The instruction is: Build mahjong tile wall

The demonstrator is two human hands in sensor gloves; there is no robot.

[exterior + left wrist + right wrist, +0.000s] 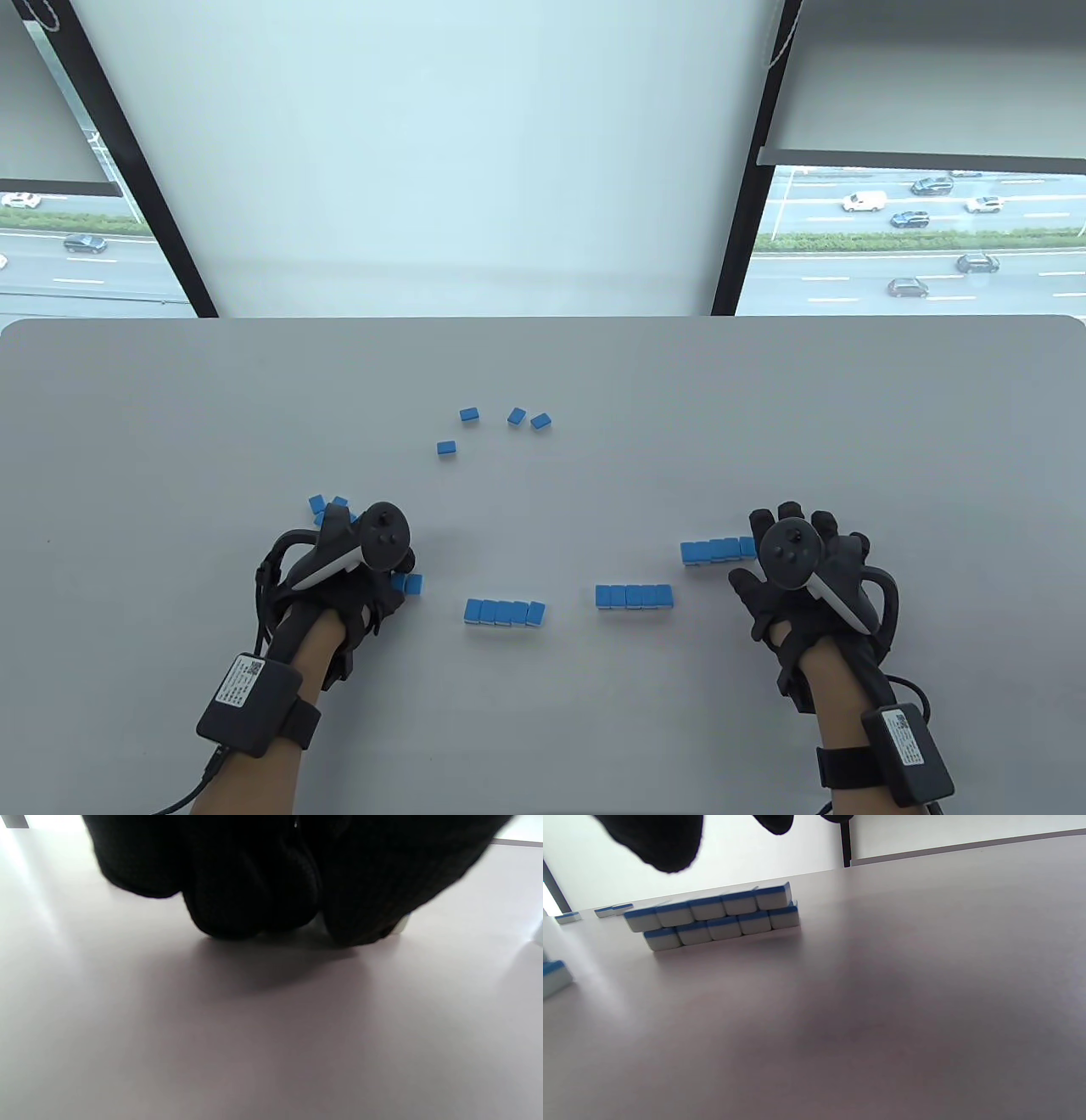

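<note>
Blue-backed mahjong tiles lie on the grey table (170,407). My left hand (361,556) is curled down over a slanted group of tiles; some tiles (327,509) stick out beyond its fingers and others (408,583) by the thumb. In the left wrist view its fingertips (250,912) press on the table, and a white tile edge (401,925) peeks out beside them. My right hand (793,543) hovers with fingers spread over the right end of a two-layer stack (717,550), (717,916), not touching it. Two single rows (505,611), (634,596) lie between the hands.
Several loose tiles (469,414), (516,416), (540,420), (446,447) lie scattered toward the table's middle. The far table edge (543,321) runs below a window wall. A cable trails from each wrist pack at the near edge.
</note>
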